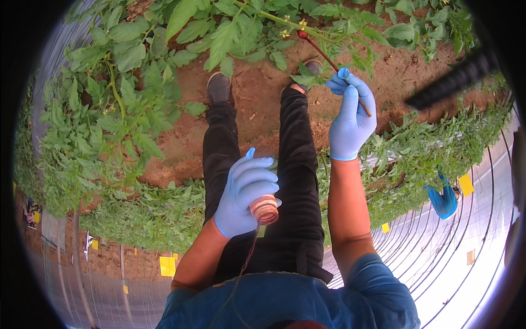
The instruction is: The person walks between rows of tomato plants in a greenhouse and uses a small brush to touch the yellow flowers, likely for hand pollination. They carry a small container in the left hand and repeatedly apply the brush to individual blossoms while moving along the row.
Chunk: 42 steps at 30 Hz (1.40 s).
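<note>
My left hand (249, 192), in a blue disposable glove, is wrapped around a small open-necked bottle (264, 210) stained reddish. Its threaded mouth faces my body; the fingers hide the rest. A thin twisted cord (249, 260) runs from the neck towards my chest. Between thumb and fingers of my gloved right hand (351, 107) is a slim stick applicator (324, 56) with a dark red, wet-looking tip. That tip is right by a yellow tomato flower (303, 24) on a tomato stem (273, 17); whether they touch I cannot tell. Another yellow flower (284, 33) is just left of it.
Leafy tomato plants (135, 94) crowd the left and top. My shoes (219, 88) stand on a bare soil path (254, 123). A dark blurred ribbed rod (452, 80) juts in from the right. Farther off are a person in blue (443, 199) and yellow sticky cards (167, 266).
</note>
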### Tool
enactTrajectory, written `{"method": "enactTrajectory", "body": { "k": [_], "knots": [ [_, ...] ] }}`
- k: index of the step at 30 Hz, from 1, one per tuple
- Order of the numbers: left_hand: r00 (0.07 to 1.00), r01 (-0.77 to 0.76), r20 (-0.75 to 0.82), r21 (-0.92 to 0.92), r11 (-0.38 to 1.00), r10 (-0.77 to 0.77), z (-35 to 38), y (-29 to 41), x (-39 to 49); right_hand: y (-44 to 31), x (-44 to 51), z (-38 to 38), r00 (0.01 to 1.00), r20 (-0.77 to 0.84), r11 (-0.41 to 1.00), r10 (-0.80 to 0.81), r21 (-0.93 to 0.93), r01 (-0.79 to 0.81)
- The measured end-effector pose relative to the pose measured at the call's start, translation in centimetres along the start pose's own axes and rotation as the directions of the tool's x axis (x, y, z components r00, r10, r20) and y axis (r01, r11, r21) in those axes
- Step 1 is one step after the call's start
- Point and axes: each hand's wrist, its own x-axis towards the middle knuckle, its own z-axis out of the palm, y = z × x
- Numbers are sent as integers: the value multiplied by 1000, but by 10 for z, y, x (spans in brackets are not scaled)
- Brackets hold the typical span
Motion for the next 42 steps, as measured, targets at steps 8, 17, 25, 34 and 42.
{"method": "enactTrajectory", "body": {
  "k": [8,17,25,34,42],
  "knots": [
    [1000,3,12,12,1000,-3,1,-2,0,10,-8,2,1000,25,998,16,55,-17],
    [1000,5,17,11,1000,-5,3,-1,2,12,-2,5,998,32,998,49,33,-50],
    [1000,6,24,6,1000,-6,8,-1,-1,24,3,8,996,71,998,48,-33,-46],
    [998,-54,37,58,997,52,6,12,10,-44,-3,-24,999,-8,981,-32,192,33],
    [990,-130,68,53,990,127,16,33,23,-105,75,-78,858,-297,882,-418,95,462]
  ]
}}
